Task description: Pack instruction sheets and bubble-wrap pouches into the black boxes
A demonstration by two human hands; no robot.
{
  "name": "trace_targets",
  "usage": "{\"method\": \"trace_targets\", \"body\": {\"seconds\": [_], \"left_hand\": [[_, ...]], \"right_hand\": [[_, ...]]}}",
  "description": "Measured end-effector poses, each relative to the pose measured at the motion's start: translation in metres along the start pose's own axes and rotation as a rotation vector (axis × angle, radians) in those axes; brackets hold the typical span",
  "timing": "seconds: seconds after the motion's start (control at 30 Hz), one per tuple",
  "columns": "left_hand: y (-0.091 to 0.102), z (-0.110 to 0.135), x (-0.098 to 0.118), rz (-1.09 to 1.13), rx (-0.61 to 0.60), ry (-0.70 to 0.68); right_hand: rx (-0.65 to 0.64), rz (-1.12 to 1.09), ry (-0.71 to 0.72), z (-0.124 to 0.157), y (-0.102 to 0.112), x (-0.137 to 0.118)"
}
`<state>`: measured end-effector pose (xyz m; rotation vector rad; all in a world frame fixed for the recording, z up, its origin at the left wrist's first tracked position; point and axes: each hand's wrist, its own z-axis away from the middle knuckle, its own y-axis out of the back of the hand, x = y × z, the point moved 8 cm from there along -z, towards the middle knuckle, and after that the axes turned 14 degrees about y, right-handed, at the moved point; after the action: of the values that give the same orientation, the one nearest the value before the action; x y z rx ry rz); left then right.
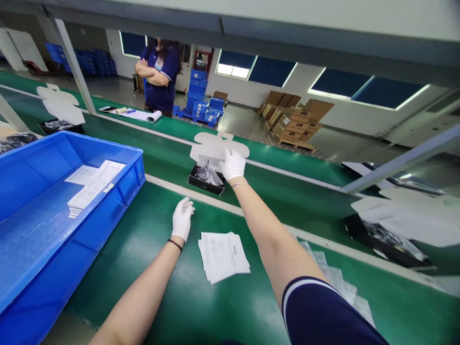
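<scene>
My right hand, in a white glove, is at the right side of an open black box with a raised white lid. Its fingers are closed on the edge of a pale printed leaflet that stands over the box. Dark items in clear plastic fill the box. My left hand, also gloved, hovers above the green table with loosely bent fingers and nothing in them. Just right of it lies a small stack of white printed leaflets.
A blue bin with more leaflets stands at left. Other open boxes sit on the belt at far left and right. Clear plastic bags lie beside my right arm. Across the belt stands a person with folded arms.
</scene>
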<state>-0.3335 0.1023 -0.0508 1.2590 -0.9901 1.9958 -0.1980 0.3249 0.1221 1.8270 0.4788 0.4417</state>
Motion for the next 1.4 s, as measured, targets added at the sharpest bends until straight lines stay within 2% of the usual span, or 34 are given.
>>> {"method": "trace_targets", "body": {"seconds": [0.07, 0.1, 0.2, 0.27, 0.37, 0.5, 0.57, 0.63, 0.77, 0.9, 1.0, 1.07, 1.17, 1.3, 1.4], "left_hand": [[-0.001, 0.000, 0.002, -0.026, -0.006, -0.010], [-0.001, 0.000, 0.002, -0.040, -0.011, -0.016], [-0.004, -0.001, 0.002, -0.097, -0.036, -0.021], [-0.007, -0.001, 0.001, -0.146, -0.063, -0.020], [-0.018, 0.006, 0.004, -0.282, -0.168, -0.063], [-0.051, 0.036, 0.005, -0.650, -0.467, -0.214], [-0.062, 0.054, 0.004, -0.835, -0.543, -0.302], [-0.065, 0.064, 0.005, -0.926, -0.517, -0.362], [-0.060, 0.071, 0.011, -0.894, -0.383, -0.467], [-0.061, 0.074, 0.012, -0.945, -0.337, -0.556], [-0.064, 0.080, 0.013, -1.070, -0.319, -0.560], [-0.067, 0.086, 0.011, -1.235, -0.319, -0.552], [-0.067, 0.090, 0.004, -1.475, -0.337, -0.471], [-0.064, 0.083, 0.003, -1.519, -0.319, -0.363], [-0.066, 0.083, 0.009, -1.479, -0.273, -0.384]], "right_hand": [[0.055, -0.058, -0.045, 0.048, 0.010, 0.003], [0.007, -0.118, -0.061, 0.078, 0.007, 0.002], [-0.294, -0.300, -0.107, 0.179, -0.020, -0.009], [-0.400, -0.326, -0.155, 0.239, -0.036, -0.013], [-0.358, -0.419, -0.262, 0.289, -0.055, -0.004], [-0.182, -0.687, -0.379, 0.303, -0.064, 0.017], [-0.094, -0.724, -0.376, 0.305, -0.058, 0.023], [-0.007, -0.728, -0.379, 0.308, -0.050, 0.025], [0.138, -0.733, -0.339, 0.314, -0.037, 0.019], [0.082, -0.711, -0.213, 0.311, -0.037, 0.008], [0.025, -0.647, -0.196, 0.310, -0.038, 0.006], [-0.008, -0.611, -0.206, 0.310, -0.041, 0.006], [-0.033, -0.630, -0.246, 0.312, -0.048, 0.010], [-0.003, -0.664, -0.234, 0.314, -0.055, 0.014], [0.045, -0.689, -0.213, 0.316, -0.058, 0.015]]}}
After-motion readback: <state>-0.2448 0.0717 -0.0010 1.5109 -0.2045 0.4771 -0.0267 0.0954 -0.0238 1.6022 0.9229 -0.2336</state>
